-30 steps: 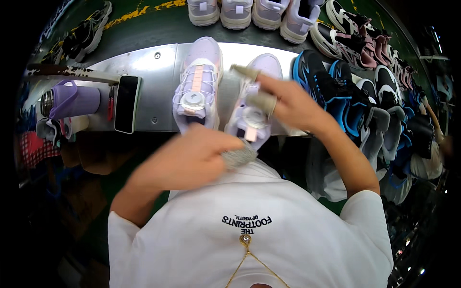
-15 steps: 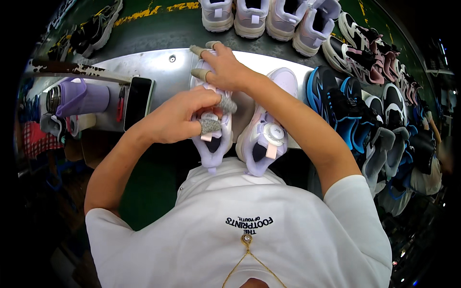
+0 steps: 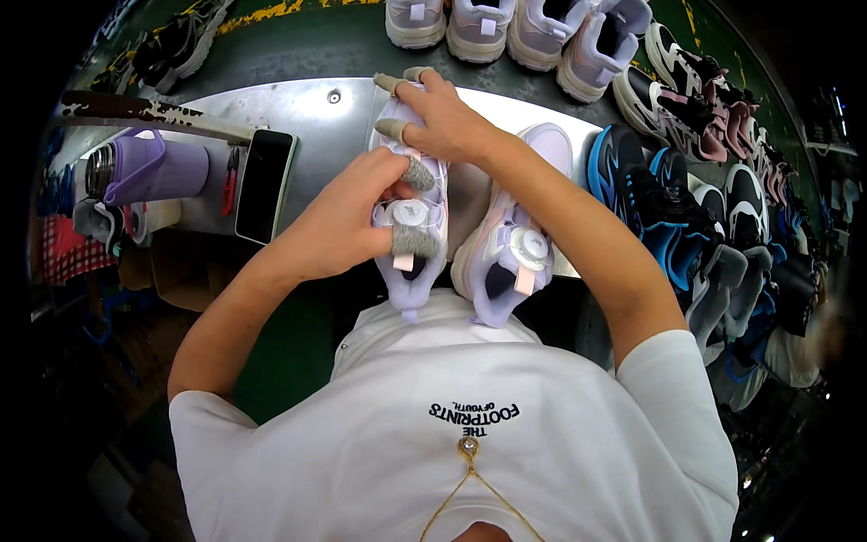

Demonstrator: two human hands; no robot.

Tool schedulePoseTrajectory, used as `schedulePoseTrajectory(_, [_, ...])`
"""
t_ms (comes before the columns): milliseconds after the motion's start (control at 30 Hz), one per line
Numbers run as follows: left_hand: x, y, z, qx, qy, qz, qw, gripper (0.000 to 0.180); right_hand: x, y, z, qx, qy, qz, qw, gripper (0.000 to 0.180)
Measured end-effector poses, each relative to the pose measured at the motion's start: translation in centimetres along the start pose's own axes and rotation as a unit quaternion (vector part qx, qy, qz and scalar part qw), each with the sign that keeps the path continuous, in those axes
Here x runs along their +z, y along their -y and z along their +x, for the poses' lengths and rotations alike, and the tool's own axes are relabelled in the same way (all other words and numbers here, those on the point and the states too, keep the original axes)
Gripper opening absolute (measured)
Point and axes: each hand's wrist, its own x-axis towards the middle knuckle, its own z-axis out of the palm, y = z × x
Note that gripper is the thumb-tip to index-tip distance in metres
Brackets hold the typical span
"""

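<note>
A lavender sneaker (image 3: 411,289) with a round white dial (image 3: 409,213) on its tongue lies on the metal bench, heel toward me. My left hand (image 3: 348,217), with grey finger covers on thumb and forefinger, is closed on its upper around the dial. Across its toe, my right hand (image 3: 442,117) grips the front end with beige-covered fingertips; its thumb side is partly hidden. The matching sneaker (image 3: 481,262), also with a dial and a pink pull tab, sits just to the right, under my right forearm, untouched by either hand.
On the left of the bench (image 3: 312,117) are a dark phone (image 3: 265,185), red-handled pliers or cutters (image 3: 230,181) and a purple tumbler (image 3: 172,167). Grey-lavender sneakers (image 3: 479,32) stand beyond. Black-and-blue sneakers (image 3: 623,172) crowd the right.
My left thumb and forefinger have shifted a little, so the dial shows more fully between them. My right hand stays on the toe. The whole view has moved slightly.
</note>
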Motion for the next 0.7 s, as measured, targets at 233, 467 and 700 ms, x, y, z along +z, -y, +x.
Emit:
schedulePoseTrajectory(233, [-0.9,1.3,0.6,-0.046,0.081,-0.202,0.975,0.034,-0.2,0.2,-0.1,0.016,0.009,0.012,1.000,0.063])
schedulePoseTrajectory(467, [0.3,0.8,0.5,-0.068,0.027,-0.061,0.995,0.045,-0.2,-0.1,-0.3,-0.002,-0.004,0.016,1.000,0.060])
schedulePoseTrajectory(700, [-0.3,2.0,-0.3,-0.018,0.057,-0.235,0.970,0.033,0.0,0.3,-0.4,-0.015,-0.010,0.016,1.000,0.058])
